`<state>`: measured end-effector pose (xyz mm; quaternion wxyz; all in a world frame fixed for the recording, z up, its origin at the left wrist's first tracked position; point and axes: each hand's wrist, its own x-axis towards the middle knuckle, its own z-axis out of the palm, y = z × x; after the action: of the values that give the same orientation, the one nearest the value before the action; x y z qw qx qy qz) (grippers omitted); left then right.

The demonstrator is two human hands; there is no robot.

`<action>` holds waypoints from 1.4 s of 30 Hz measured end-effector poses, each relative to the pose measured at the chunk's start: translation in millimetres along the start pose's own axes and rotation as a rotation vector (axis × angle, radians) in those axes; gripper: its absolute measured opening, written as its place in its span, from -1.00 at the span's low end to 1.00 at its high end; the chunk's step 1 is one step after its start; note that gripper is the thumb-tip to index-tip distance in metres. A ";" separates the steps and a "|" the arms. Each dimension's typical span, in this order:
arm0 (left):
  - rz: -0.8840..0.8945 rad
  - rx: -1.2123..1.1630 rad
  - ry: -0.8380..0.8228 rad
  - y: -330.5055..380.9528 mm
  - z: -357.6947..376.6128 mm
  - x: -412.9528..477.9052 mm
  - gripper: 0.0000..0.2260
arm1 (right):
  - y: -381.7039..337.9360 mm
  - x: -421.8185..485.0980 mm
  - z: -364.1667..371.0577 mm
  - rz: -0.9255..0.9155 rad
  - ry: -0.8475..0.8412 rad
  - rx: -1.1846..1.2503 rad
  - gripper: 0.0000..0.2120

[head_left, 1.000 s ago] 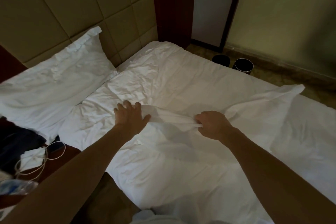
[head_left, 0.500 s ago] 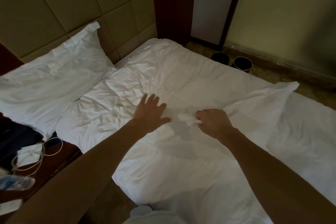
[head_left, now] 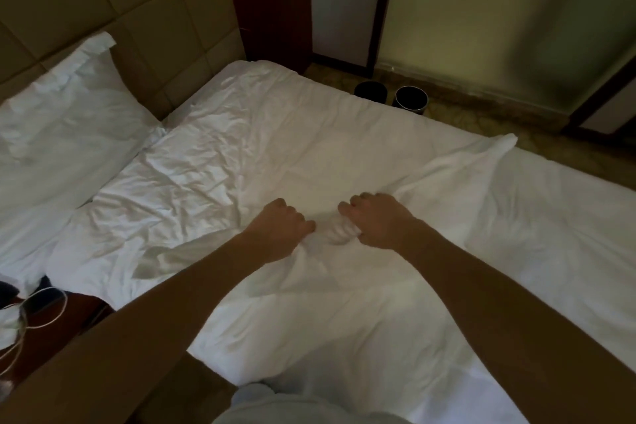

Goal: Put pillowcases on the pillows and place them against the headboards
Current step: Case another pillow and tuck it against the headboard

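Note:
A white pillowcase (head_left: pixel 447 179) lies spread over a wrinkled white pillow (head_left: pixel 213 169) in the middle of the bed. My left hand (head_left: pixel 278 227) and my right hand (head_left: pixel 377 222) sit close together, both clenched on a bunched fold of the pillowcase between them. A corner of the cloth reaches out to the far right edge of the bed. Another white pillow in its case (head_left: pixel 65 120) leans against the padded beige headboard (head_left: pixel 137 0) at the left.
The white bed sheet (head_left: pixel 550 251) covers the mattress to the right. Two dark round bins (head_left: pixel 409 100) stand on the floor beyond the bed. A dark nightstand (head_left: pixel 44 327) with white cables and small items is at lower left.
My left hand slid right from the flat pillow and closed on the cloth next to my right hand. The pillowcase is now gathered into a bunch between them.

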<state>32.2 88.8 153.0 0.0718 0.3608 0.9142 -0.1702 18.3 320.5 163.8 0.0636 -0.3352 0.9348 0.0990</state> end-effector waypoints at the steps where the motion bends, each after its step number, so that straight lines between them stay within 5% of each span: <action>1: 0.010 0.026 0.012 -4.7 3.1 -3.1 -0.79 | 8.2 -0.4 1.0 0.029 -0.022 -0.056 -0.55; 5: -0.029 0.076 0.099 -26.1 18.8 -22.4 -0.70 | 25.6 -3.2 4.0 0.141 -0.113 -0.198 -0.73; 12: -0.183 0.076 0.097 -35.2 19.7 -16.2 -0.64 | 24.6 -27.6 11.0 0.234 0.049 -0.176 -0.71; 19: -0.138 0.192 0.290 -66.7 -28.9 37.9 -0.72 | 25.5 -61.5 12.7 0.211 0.135 0.102 -0.79; 23: -0.140 0.222 0.265 -73.9 -38.3 64.1 -0.68 | 37.2 -77.3 17.5 0.288 0.107 0.194 -0.77; 29: -0.164 0.106 0.333 -71.6 -6.8 76.6 -0.64 | 69.5 -114.5 44.3 0.475 -0.135 0.164 -0.45; 38: -0.037 -0.164 0.279 -81.6 37.2 79.0 -0.61 | 111.5 -133.7 43.5 0.853 -0.097 -0.041 -0.47; 42: 0.022 -0.333 0.217 -86.7 52.1 71.5 -0.67 | 126.6 -127.5 29.2 0.910 -0.192 -0.166 -0.80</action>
<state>-78.8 56.2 108.8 0.0335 0.3701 0.9281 0.0242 36.8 501.1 177.0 0.0731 0.1154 0.9655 0.2219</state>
